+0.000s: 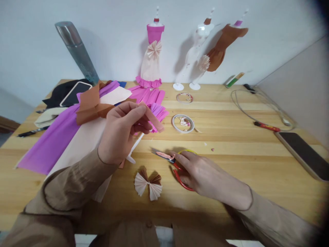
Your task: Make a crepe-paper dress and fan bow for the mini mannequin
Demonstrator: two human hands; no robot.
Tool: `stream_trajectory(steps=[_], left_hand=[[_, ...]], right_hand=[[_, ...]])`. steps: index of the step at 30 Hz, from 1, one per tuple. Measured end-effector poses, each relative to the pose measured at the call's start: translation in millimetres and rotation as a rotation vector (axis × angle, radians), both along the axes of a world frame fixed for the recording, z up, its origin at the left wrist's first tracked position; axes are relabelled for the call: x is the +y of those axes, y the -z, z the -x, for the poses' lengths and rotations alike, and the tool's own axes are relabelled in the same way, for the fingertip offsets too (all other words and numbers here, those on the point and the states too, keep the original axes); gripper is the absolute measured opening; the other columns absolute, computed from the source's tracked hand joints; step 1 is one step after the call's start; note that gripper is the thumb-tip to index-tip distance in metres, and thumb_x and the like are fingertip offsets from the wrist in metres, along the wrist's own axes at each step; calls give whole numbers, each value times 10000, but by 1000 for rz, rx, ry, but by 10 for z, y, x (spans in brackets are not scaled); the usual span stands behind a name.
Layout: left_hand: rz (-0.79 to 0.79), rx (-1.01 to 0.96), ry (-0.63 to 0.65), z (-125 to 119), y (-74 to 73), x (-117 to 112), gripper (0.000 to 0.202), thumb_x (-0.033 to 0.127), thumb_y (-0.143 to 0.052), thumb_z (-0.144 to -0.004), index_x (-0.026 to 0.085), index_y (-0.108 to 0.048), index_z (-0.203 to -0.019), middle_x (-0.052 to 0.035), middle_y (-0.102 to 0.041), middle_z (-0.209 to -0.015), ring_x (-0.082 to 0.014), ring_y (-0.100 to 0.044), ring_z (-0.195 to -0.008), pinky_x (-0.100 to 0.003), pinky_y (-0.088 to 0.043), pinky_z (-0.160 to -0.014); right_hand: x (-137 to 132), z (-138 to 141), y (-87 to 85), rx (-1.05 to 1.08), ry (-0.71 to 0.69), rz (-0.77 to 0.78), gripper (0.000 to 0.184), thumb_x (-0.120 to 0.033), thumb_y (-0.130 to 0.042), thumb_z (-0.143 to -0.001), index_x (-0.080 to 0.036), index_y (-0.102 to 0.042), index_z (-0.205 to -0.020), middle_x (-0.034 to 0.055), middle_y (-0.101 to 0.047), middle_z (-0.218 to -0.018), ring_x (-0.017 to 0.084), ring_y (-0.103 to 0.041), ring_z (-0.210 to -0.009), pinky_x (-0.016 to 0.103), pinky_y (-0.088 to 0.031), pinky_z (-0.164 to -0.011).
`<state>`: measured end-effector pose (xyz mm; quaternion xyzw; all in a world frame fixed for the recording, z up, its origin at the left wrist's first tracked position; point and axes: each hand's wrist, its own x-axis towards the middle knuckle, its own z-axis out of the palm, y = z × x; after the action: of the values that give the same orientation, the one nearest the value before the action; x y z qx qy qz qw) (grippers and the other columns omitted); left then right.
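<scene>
Pink strip point(155, 120) ends past left fingers point(136, 112), clear of scissors point(171, 159).

Left hand, bare point(119, 132): beyond and to the left of the cream-and-brown pleated paper bow point(148, 185); thumb point(135, 115) pressed to the index finger, remaining fingers curled. Left forearm, in a long brown cloth sleeve point(69, 183), slants in from the bow's left. Right hand, bare point(203, 171): right of the bow, back upward, fingers bent in a grip. Right forearm, sleeved in matching brown point(272, 211), enters from the bow's right.
</scene>
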<state>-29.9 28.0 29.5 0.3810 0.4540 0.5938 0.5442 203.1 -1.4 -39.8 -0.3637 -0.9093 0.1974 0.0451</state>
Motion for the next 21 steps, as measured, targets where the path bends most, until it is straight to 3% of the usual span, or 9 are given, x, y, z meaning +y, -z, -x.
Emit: stream_trajectory(steps=[3,7,11,14,17,21], left_hand=[[-16,-8,34,-7,8,-33,184,242,-667,-765,149,-569,-641,-13,-648,-593,-89,-581,-492,-193,-446,-483],[-14,-9,47,-9,0,-58,201,258,-680,-763,147,-568,-638,-13,-643,-588,-86,-573,-491,-192,-449,-489],[-13,-24,66,-9,-20,-74,208,253,-678,-763,146,-573,-620,-12,-635,-580,-83,-566,-489,-190,-447,-486],[-21,-37,87,-13,-14,-77,213,262,-682,-766,143,-588,-617,-9,-628,-578,-79,-563,-490,-187,-447,-491],[-17,-34,101,-21,-4,-77,219,274,-681,-769,138,-599,-618,-14,-632,-585,-76,-561,-495,-185,-444,-497],[-6,-30,116,-24,4,-76,221,280,-676,-775,133,-609,-625,-12,-627,-589,-75,-564,-510,-183,-441,-505]], right_hand=[[-13,-35,-100,-35,-27,14,643,-90,-499,-830,-175,-375,-1455,98,-689,-941,190,-660,-768,273,-498,-672],[14,-50,-95,-155,-42,-107,560,-64,-491,-845,-211,-484,-1386,38,-671,-746,149,-625,-603,233,-417,-555],[31,-12,-56,-204,-4,-236,374,-161,-535,-888,-212,-598,-1253,52,-690,-754,159,-637,-603,242,-377,-515],[34,36,-60,-153,73,-286,263,-257,-592,-885,-197,-654,-1134,71,-713,-874,181,-663,-665,257,-389,-527],[57,109,-22,-60,79,-241,208,-264,-648,-845,-172,-668,-1030,85,-693,-980,188,-665,-769,255,-416,-576],[138,198,122,19,62,-156,85,-172,-605,-848,-159,-651,-919,75,-652,-905,167,-612,-736,253,-393,-588]])
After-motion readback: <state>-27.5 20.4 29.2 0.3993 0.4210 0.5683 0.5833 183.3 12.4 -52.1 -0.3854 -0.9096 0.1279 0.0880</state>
